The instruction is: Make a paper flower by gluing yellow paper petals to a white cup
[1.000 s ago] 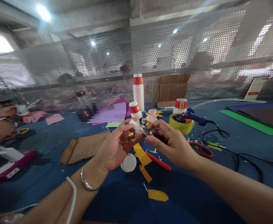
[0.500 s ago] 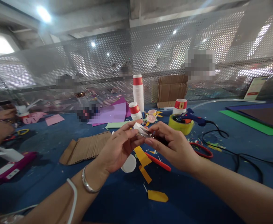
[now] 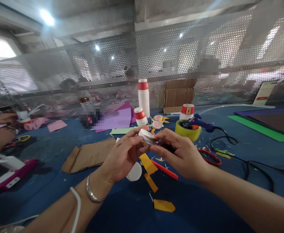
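Observation:
My left hand (image 3: 126, 155) pinches a small white paper piece (image 3: 146, 134) with a raised rim, like the bottom of a paper cup. My right hand (image 3: 183, 152) is closed around dark-handled scissors (image 3: 150, 142), whose metal blade lies against the lower edge of the white piece. Fingers hide most of the handles. Below the hands, a white paper disc (image 3: 134, 171) lies on the table, beside strips of orange paper (image 3: 148, 164) and a red stick-shaped tool (image 3: 166, 170). Another orange piece (image 3: 164, 205) is nearer to me.
Stacked paper cups (image 3: 143, 100) stand at the back. A blue glue gun (image 3: 200, 122) rests on a yellow tape roll (image 3: 187, 131), its black cord trailing right. Corrugated cardboard (image 3: 89, 155) lies left; red handles (image 3: 211, 157) lie right. Another person's hands (image 3: 1, 129) are at far left.
The white piece has tilted slightly between my fingers, and more of the blade shows beneath it. Both hands keep nearly the same place and hold.

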